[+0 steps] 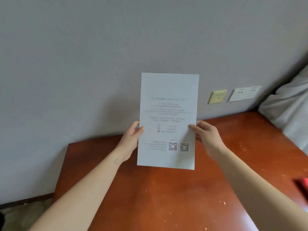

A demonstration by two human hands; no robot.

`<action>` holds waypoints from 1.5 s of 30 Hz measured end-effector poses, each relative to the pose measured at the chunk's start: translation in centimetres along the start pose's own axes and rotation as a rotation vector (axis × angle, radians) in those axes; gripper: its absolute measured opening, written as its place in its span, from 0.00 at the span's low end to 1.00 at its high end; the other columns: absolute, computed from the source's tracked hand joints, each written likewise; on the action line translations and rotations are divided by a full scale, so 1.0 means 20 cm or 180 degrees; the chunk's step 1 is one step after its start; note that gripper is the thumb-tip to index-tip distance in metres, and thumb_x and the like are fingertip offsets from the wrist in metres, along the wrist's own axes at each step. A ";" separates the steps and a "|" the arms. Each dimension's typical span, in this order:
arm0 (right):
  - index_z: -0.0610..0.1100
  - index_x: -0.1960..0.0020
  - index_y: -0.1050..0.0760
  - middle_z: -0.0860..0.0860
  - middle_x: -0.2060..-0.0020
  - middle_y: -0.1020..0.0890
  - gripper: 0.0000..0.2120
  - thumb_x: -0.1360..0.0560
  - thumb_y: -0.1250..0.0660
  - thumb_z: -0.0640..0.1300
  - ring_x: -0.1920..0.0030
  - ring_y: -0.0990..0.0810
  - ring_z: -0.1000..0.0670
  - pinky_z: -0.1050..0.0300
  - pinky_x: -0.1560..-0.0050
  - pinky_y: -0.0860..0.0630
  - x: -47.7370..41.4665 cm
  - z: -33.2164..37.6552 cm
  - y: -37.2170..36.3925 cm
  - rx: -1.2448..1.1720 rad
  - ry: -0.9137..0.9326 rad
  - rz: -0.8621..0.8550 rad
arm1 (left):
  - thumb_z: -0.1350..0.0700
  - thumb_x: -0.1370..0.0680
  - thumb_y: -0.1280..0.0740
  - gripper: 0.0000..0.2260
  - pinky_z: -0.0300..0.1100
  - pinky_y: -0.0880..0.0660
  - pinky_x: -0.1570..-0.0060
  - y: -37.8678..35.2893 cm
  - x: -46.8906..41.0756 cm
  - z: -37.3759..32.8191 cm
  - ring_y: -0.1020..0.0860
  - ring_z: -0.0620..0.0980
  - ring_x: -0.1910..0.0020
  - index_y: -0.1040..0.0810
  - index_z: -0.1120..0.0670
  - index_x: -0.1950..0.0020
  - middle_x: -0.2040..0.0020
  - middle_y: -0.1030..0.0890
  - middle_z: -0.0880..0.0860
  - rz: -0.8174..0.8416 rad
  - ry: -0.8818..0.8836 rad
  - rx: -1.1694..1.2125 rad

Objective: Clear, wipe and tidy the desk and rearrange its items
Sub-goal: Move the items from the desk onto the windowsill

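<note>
A white printed sheet of paper [168, 90] with faint text and two QR codes is held upright in front of the grey wall, above the reddish-brown wooden desk [166, 197]. My left hand [130, 142] grips its left edge, thumb on the front. On the opposite edge, my right hand [206, 135] pinches the sheet the same way. The lower edge of the sheet hangs above the desk top; whether it touches the desk I cannot tell.
On the wall behind sit a yellow socket plate [216, 97] and a white double socket [244, 93]. Grey bedding [290, 104] lies past the desk's right end. A red object [302, 185] shows at the desk's right edge. Floor lies at lower left.
</note>
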State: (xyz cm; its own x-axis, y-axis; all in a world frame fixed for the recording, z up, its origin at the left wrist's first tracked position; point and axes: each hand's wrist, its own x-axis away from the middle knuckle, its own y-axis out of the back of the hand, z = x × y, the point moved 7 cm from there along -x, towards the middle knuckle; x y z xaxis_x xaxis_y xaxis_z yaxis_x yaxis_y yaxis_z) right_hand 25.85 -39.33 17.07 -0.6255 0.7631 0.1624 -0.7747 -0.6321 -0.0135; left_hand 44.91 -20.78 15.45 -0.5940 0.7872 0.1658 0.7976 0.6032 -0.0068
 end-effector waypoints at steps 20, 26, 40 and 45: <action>0.41 0.44 0.20 0.42 0.49 0.15 0.09 0.20 0.38 0.36 0.52 0.17 0.47 0.58 0.55 0.20 1.49 0.16 2.40 -0.0367 0.0316 -0.1786 | 0.59 0.16 0.43 0.06 0.46 0.19 0.54 -2.77 0.47 -0.35 0.17 0.49 0.52 0.27 0.55 0.44 0.46 0.16 0.55 0.1943 -0.0438 0.0559; 0.44 0.43 0.19 0.44 0.49 0.15 0.10 0.20 0.38 0.36 0.50 0.16 0.46 0.54 0.50 0.19 1.90 0.18 2.74 -0.0291 0.0457 -0.2351 | 0.61 0.16 0.43 0.07 0.39 0.20 0.56 -3.29 0.69 -0.40 0.16 0.45 0.56 0.27 0.54 0.47 0.51 0.15 0.51 0.2629 -0.0388 0.0554; 0.42 0.42 0.20 0.43 0.49 0.15 0.11 0.20 0.37 0.35 0.51 0.16 0.44 0.55 0.55 0.18 2.97 0.06 2.99 -0.0366 0.0616 -0.3885 | 0.60 0.16 0.42 0.07 0.42 0.18 0.59 -4.09 1.46 -0.31 0.16 0.46 0.58 0.26 0.53 0.46 0.52 0.15 0.51 0.4153 -0.0194 0.0416; 0.47 0.47 0.19 0.46 0.52 0.14 0.11 0.20 0.37 0.35 0.55 0.16 0.47 0.50 0.50 0.19 3.38 0.02 3.13 -0.0235 0.0620 -0.4485 | 0.59 0.17 0.41 0.07 0.39 0.20 0.63 -4.43 1.82 -0.25 0.16 0.46 0.60 0.26 0.51 0.43 0.52 0.14 0.49 0.4704 -0.0065 0.0287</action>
State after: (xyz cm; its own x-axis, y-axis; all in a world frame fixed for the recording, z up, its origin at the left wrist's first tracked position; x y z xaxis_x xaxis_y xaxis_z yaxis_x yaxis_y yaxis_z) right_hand -64.87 -27.31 27.60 0.6617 0.7479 -0.0527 -0.7492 0.6623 -0.0088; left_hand -46.88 -46.24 27.10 0.7295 0.6814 -0.0595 0.6576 -0.7226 -0.2131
